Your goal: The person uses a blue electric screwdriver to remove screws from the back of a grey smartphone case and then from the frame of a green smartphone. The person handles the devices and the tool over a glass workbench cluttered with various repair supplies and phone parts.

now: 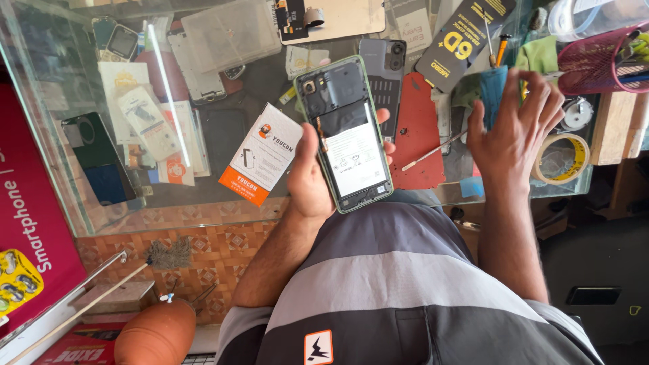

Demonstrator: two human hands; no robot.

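Left hand [312,177] curled in a grip; right hand [515,128] spread open.

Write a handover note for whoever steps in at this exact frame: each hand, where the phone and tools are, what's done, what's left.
Left hand: grip closed around the opened phone, back cover off, battery and board exposed, held above the glass counter.
Right hand: empty, fingers spread over the blue cloth, touching nothing clearly.
Nearby: metal pry tool on the red mat, tape roll, a second phone lying behind.
Done: back is off. Left: internals untouched; phone not reassembled.
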